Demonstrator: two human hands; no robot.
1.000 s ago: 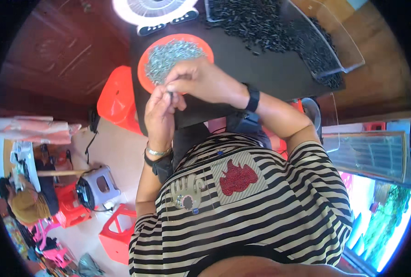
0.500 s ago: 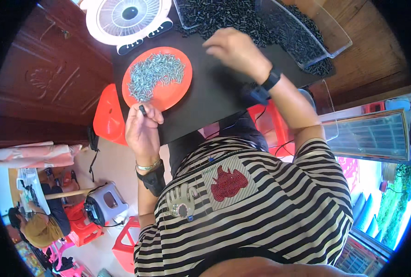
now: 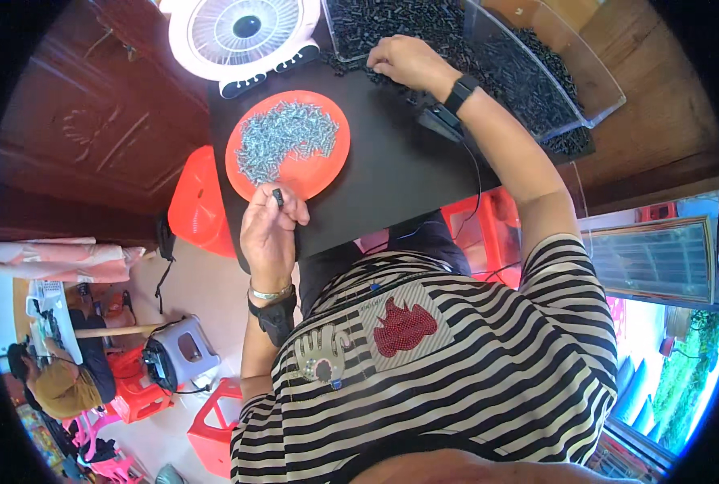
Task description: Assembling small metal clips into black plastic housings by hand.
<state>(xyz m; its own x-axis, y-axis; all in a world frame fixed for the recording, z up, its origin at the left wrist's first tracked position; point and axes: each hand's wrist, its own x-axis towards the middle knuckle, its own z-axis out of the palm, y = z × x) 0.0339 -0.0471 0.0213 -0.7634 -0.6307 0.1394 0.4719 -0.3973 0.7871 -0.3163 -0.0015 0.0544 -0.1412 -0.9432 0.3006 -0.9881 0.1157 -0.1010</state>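
My left hand (image 3: 268, 231) pinches a small black cylindrical part (image 3: 277, 197) between thumb and fingers, at the near rim of a red plate (image 3: 305, 179). Heaped on that plate are many small silvery screws (image 3: 283, 133). At the far side of the dark table, my right hand (image 3: 414, 63) has its fingers drawn together at the near edge of a large pile of small black parts (image 3: 497, 77). Whatever lies between those fingertips is hidden. Much of the pile is inside clear plastic bins (image 3: 606, 119), with some parts spilled in front.
A lit white fan (image 3: 246, 28) stands behind the plate. Below my right wrist lies a dark device (image 3: 438, 121) with a cable running off the table's near edge. Red stools (image 3: 202, 202) flank the table. Another person (image 3: 65, 391) sits at lower left.
My right hand has moved away from me to the pile's edge. My left hand keeps the black part near the plate. The whole view has shifted slightly.
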